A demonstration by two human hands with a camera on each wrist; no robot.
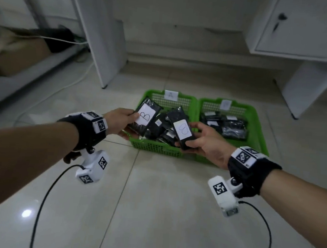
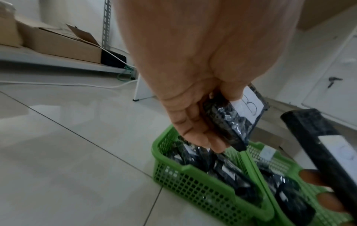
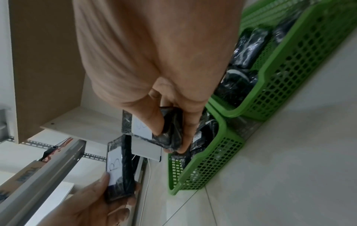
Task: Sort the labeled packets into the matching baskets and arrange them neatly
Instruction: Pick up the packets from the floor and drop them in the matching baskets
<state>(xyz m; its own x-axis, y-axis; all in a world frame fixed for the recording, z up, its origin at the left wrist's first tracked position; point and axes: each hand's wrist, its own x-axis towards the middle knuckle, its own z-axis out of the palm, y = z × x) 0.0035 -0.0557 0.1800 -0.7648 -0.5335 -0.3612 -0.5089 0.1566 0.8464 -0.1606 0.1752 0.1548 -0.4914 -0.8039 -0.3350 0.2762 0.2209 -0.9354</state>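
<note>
**Both hands up with one B packet each, over basket A**

Forearms with wrist cameras [image 1: 92, 166] fill the near field; cables trail from them across the tiled floor [image 1: 160, 212].

Containers: two green mesh baskets stand side by side on the floor, walls touching. Left basket [image 1: 152, 145] carries a tag reading A [image 1: 171, 95] on its far wall and holds a loose, overlapping heap of black packets [image 1: 163, 130]. Right basket [image 1: 258, 132] has a tag [image 1: 225, 105] too blurred to read; its packets [image 1: 230, 125] lie flatter, in rows.

Edges and room: open floor in front of and left of the baskets. White cabinet leg [image 1: 106, 45] stands behind to the left, cabinet [image 1: 302, 37] behind to the right.

Hands: left hand [image 1: 119, 123] pinches a black packet labelled B [image 1: 146, 116] by its near end, thumb on the label, fingers underneath; it hangs above basket A's left edge. Right hand [image 1: 204, 142] grips a second B packet [image 1: 182, 130], fingers curled round its lower end, above basket A's front right corner. Packets are near, not touching.
</note>
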